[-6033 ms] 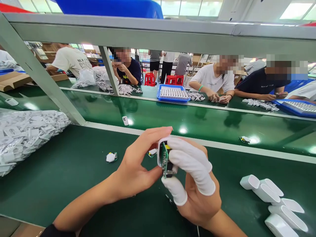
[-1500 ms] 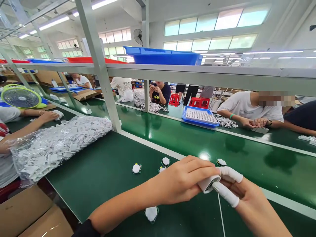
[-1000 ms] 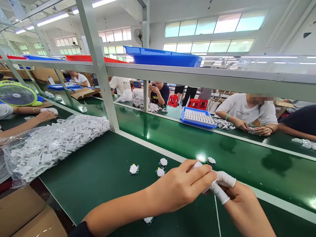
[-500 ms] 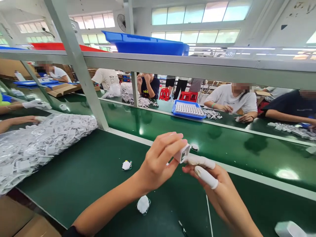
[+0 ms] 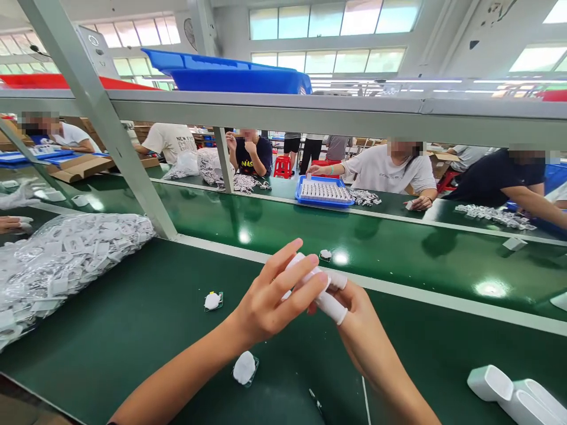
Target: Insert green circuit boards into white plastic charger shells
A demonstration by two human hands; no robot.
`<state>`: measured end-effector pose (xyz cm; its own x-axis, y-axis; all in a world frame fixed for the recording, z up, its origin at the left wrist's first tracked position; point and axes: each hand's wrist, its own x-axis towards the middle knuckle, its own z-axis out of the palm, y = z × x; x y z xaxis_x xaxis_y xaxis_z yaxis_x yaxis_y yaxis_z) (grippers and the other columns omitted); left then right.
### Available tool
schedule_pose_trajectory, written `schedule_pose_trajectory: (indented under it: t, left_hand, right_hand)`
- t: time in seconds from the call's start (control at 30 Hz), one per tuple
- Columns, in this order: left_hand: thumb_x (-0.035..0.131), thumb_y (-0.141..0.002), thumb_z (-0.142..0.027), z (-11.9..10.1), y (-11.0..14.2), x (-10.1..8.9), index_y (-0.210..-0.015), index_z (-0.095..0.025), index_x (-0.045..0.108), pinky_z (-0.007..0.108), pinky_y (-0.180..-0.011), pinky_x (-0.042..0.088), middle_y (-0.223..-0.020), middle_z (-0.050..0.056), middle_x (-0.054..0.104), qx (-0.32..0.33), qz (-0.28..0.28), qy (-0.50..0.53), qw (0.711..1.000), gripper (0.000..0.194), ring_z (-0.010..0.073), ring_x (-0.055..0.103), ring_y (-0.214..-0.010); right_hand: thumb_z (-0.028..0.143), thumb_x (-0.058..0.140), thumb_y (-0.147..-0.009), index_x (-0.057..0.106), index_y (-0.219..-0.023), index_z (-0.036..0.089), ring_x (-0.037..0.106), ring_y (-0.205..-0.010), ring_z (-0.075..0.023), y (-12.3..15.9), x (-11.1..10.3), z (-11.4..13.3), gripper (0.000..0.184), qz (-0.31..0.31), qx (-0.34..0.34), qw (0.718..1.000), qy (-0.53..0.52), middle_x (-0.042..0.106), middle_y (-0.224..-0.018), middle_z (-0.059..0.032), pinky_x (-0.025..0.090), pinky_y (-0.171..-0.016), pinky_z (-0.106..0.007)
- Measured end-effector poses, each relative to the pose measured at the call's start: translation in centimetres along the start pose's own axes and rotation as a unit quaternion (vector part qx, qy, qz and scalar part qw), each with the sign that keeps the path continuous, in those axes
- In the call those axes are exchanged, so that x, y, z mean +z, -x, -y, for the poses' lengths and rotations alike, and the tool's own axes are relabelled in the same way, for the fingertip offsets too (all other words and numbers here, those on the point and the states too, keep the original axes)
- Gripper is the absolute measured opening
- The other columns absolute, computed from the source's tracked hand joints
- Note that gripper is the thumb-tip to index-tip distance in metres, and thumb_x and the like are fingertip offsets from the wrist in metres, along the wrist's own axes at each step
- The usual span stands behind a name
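My left hand (image 5: 270, 295) and my right hand (image 5: 354, 321) meet above the green bench (image 5: 133, 330), both closed around a small white plastic housing (image 5: 296, 262) that is mostly hidden by my fingers. White finger cots cover the fingertips of my right hand. Small circuit boards with white domes lie on the bench: one (image 5: 212, 300) to the left of my hands, one (image 5: 244, 368) under my left forearm. Empty white housings (image 5: 509, 392) lie at the lower right.
A clear bag of white parts (image 5: 62, 260) fills the left of the bench. A green conveyor belt (image 5: 398, 248) runs behind, carrying one small board (image 5: 325, 254). A grey frame post (image 5: 110, 141) slants up at left. Across the belt, people sit by a blue tray (image 5: 323, 192).
The view has swung right and down. My hands have closed more tightly around the white housing, which showed its open end half a second ago and is now mostly covered.
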<state>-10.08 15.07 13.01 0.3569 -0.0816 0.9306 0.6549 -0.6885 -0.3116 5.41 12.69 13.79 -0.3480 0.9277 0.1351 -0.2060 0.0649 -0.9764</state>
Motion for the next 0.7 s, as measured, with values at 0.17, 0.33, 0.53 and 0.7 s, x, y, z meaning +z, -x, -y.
schedule_pose_trajectory:
  t: [0.17,0.33,0.53,0.7]
  left_hand:
    - [0.06,-0.085,0.002,-0.6,-0.7,0.1,-0.093,-0.007,0.063,0.039,-0.102,0.06,-0.099,0.008,0.062,0.035,-0.01,-0.015,0.999,0.012,0.0269,0.055,-0.13]
    - [0.06,-0.084,0.004,-1.2,-0.3,0.1,-0.098,-0.005,0.063,0.041,-0.104,0.059,-0.101,0.009,0.062,0.024,0.001,-0.006,1.0,0.017,0.0281,0.053,-0.132]
    - [0.055,-0.088,0.004,-1.2,1.0,-0.1,-0.119,-0.004,0.058,0.044,-0.104,0.059,-0.117,0.015,0.065,-0.048,0.075,0.026,0.996,0.032,0.0272,0.058,-0.125]
    - [0.046,-0.087,0.008,-0.8,0.3,-0.9,-0.124,-0.003,0.055,0.043,-0.105,0.056,-0.123,0.018,0.064,-0.06,0.17,0.035,0.983,0.039,0.0293,0.058,-0.125]
  right_hand:
    - [0.033,0.075,-0.079,0.061,-0.079,0.021,0.056,-0.073,-0.0162,-0.1,-0.1,-0.5,0.019,-0.002,0.015,1.0,-0.02,0.061,-0.073,0.002,0.045,-0.073,-0.027]
    - [0.036,0.076,-0.076,0.06,-0.078,0.021,0.055,-0.073,-0.0169,-0.1,-0.1,-0.7,0.022,-0.008,0.009,1.0,-0.02,0.064,-0.079,0.0002,0.044,-0.071,-0.027]
    - [0.031,0.064,-0.081,0.059,-0.073,0.019,0.054,-0.066,-0.0143,-0.8,-0.6,-1.2,0.015,-0.012,-0.02,0.999,0.031,0.06,-0.07,0.0018,0.041,-0.066,-0.026]
    - [0.03,0.056,-0.08,0.056,-0.068,0.019,0.053,-0.064,-0.0136,-1.6,-1.0,-1.5,0.016,-0.001,-0.02,0.997,0.075,0.058,-0.065,0.0015,0.04,-0.062,-0.025]
